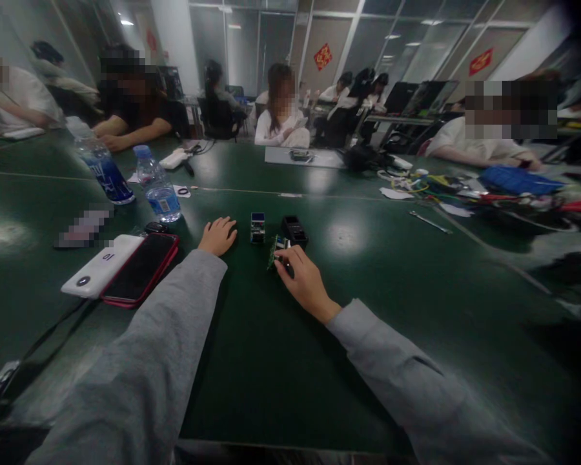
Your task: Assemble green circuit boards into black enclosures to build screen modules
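My right hand (303,278) pinches a small green circuit board (273,253) between thumb and fingers, tilted just above or on the table. Right behind it lies a black plastic housing (295,228). To the left of that is a small module with a screen and exposed board (257,228), apart from both hands. My left hand (219,235) rests flat on the green table (252,361) with its fingers spread, holding nothing. The underside of the pinched board is partly hidden by my fingers.
On the left stand a clear water bottle (159,187) and a blue-labelled bottle (104,165), near a red-cased phone (142,268) and a white power bank (101,263). A wrench (430,221) and tangled cables (445,187) lie to the right. Several people sit around.
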Demonstrator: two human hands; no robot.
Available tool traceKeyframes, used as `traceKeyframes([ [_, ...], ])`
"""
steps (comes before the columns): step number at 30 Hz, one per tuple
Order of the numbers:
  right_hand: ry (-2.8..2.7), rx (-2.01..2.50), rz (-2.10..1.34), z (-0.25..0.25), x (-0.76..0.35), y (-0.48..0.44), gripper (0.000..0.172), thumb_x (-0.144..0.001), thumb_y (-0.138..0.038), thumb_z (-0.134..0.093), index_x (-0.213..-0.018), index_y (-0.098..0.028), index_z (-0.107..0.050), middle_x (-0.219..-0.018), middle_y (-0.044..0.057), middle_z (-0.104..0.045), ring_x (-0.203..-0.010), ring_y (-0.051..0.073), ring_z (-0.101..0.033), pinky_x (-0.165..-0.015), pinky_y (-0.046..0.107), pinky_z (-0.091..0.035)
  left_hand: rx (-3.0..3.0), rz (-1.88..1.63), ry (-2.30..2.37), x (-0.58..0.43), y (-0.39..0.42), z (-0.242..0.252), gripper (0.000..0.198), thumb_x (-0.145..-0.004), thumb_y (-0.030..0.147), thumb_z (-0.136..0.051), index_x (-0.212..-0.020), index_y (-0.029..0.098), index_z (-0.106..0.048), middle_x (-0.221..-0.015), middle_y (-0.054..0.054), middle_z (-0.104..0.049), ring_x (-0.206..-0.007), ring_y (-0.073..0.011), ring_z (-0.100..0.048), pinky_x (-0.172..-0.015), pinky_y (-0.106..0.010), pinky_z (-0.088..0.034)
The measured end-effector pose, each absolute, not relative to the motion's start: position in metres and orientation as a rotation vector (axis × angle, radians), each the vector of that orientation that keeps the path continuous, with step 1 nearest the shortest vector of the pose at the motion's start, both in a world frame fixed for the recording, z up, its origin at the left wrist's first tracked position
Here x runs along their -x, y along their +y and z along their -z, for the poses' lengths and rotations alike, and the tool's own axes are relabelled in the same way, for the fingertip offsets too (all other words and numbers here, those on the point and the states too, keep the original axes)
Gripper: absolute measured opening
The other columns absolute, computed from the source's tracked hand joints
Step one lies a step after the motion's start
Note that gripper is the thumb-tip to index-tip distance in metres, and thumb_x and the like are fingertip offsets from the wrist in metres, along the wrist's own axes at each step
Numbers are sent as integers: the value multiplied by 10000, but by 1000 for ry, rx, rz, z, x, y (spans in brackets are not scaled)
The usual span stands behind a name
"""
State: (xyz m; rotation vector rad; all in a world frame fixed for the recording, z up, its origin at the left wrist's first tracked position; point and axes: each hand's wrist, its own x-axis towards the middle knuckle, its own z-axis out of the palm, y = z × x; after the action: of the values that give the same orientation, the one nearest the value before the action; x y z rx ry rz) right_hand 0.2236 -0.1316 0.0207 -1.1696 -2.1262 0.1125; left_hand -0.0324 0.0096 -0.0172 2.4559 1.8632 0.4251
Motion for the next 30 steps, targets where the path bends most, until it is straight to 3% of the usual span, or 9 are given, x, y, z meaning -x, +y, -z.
traceKeyframes([
  [5,-2087,1224,-202,-22,-223,-141,271,-994,-268,-393,-1221,-202,-527,-1111,92,-535,-925,188,-576,-786,351,-545,-2461,-444,1844,32,9,17,508,-966,446,-303,-1403,232,-447,-1519,-67,-406,-1406,-269,-332,-1152,-514,-259],
  [12,-2163,1271,-183,-18,-223,-137,514,-881,-494,-590,-1307,-227,-480,-1262,128,-434,-1032,260,-559,-796,428,-575,-2461,-442,1845,33,8,17,509,-966,445,-299,-1400,225,-449,-1516,-70,-408,-1404,-270,-334,-1146,-516,-269],
  [18,-2044,1223,-326,-16,-223,-135,393,-901,-345,-554,-1262,-207,-487,-1260,117,-446,-1050,233,-568,-884,411,-547,-2458,-429,1845,33,10,18,507,-966,447,-302,-1405,234,-441,-1523,-63,-400,-1410,-262,-327,-1153,-508,-260],
  [24,-1740,1208,-526,-2,-229,-120,374,-946,-342,-445,-1286,-184,-448,-1221,123,-539,-1134,220,-548,-997,425,-468,-2452,-456,1852,34,12,19,510,-964,456,-310,-1400,232,-450,-1518,-67,-407,-1410,-263,-329,-1154,-504,-261],
  [30,-1769,1371,-310,0,-233,-116,379,-965,-388,-392,-1254,-171,-507,-1191,129,-574,-1115,264,-541,-989,493,-440,-2443,-451,1857,32,10,18,495,-962,450,-324,-1394,248,-455,-1517,-60,-409,-1408,-263,-330,-1150,-511,-259],
])
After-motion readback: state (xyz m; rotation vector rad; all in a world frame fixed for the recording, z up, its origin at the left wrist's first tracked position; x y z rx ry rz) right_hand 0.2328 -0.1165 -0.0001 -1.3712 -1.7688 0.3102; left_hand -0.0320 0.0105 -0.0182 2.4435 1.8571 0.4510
